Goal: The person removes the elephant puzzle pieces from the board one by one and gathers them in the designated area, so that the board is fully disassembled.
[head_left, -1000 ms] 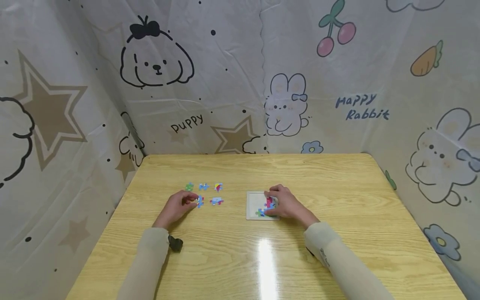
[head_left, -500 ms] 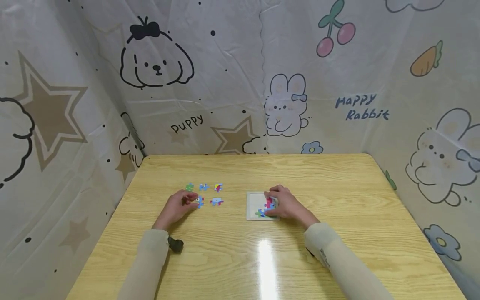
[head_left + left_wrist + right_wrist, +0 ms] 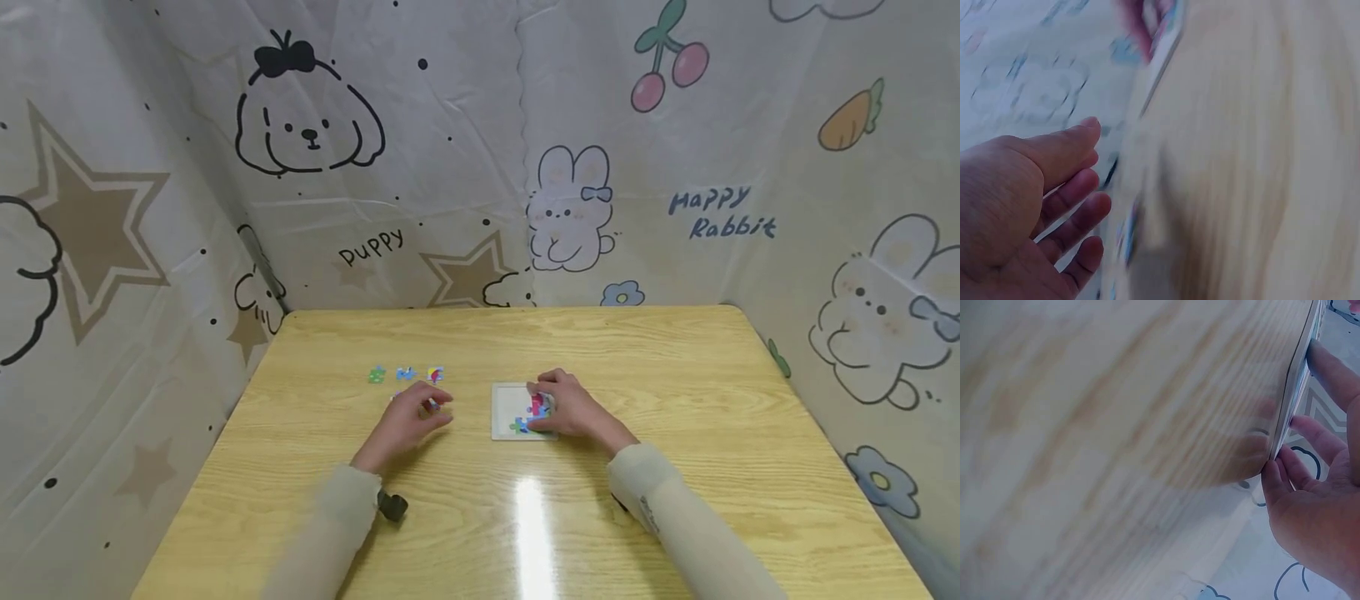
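My left hand (image 3: 408,421) hovers over the nearer jigsaw pieces, its fingers loosely bent and apart. In the left wrist view, nothing shows between the thumb and fingers. A blue jigsaw piece (image 3: 432,405) shows beneath the fingers; another beside it is mostly hidden. My right hand (image 3: 573,407) holds the right side of a white square puzzle tray (image 3: 504,400), with fingers at its far edge and thumb over the near pieces. Inside the tray lie a red piece (image 3: 537,406) and a green-and-blue piece (image 3: 519,426); the hand hides the rest.
Behind the left hand lie a green piece (image 3: 377,374), a blue piece (image 3: 405,373) and a yellow-and-red piece (image 3: 435,374). All stand on a wooden table (image 3: 675,375), with a printed curtain (image 3: 450,125) along its back and sides.
My left hand has moved right, from the near-left jigsaw piece to over the piece beside it. The right hand and the tray have stayed in place.
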